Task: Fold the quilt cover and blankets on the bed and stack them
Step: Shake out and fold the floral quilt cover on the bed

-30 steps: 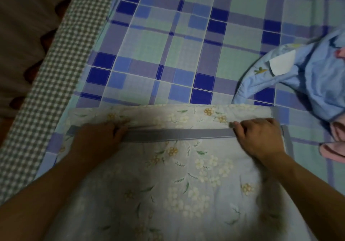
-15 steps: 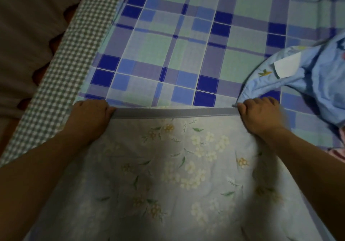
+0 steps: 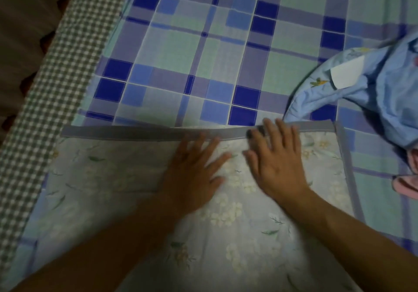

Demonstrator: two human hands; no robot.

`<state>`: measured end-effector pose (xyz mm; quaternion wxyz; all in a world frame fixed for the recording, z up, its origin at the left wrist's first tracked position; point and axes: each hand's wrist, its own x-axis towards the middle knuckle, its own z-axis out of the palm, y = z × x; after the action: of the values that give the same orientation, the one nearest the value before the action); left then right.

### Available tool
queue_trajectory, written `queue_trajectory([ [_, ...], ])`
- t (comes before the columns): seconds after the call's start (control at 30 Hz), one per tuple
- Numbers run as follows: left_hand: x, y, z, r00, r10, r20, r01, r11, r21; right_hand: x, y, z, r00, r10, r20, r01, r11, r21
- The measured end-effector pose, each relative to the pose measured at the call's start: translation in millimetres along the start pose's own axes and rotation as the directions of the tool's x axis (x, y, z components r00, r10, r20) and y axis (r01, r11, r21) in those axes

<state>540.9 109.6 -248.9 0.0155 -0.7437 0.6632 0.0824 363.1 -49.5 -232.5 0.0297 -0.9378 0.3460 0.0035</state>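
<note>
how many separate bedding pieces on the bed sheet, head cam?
3 visible. Floral blanket lies flat near the camera under both hands. Blue blanket is bunched at the right edge. Pink cloth peeks out below it, mostly cut off. More may lie out of frame.

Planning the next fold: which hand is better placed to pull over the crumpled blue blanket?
Right hand, probably. It lies flat near the floral quilt's right end, beside the blue blanket; left hand rests mid-quilt.
</note>
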Motion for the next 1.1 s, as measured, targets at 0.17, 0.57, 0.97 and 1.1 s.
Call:
queue_trajectory([
  [0.17, 24, -29, 42, 0.972, -0.2, 0.127, 0.202, 0.979, 0.002, -1, 72, 43, 0.934, 0.316, 0.165, -0.307, 0.948, -0.079],
  [0.57, -69, 49, 0, 0.924, -0.367, 0.103, 0.373, 0.926, -0.046, -35, 108, 47, 0.889, 0.401, 0.22, -0.402, 0.915, -0.042],
  [0.97, -93, -50, 30, 0.775, -0.631, 0.04, 0.621, 0.772, 0.134, -15, -108, 37, 0.968, -0.202, 0.149, 0.166, 0.961, 0.22],
  [1.1, -124, -98, 40, 0.609, -0.792, 0.04, 0.789, 0.61, 0.076, 9, -91, 77, 0.972, -0.133, 0.192, 0.115, 0.988, 0.1],
])
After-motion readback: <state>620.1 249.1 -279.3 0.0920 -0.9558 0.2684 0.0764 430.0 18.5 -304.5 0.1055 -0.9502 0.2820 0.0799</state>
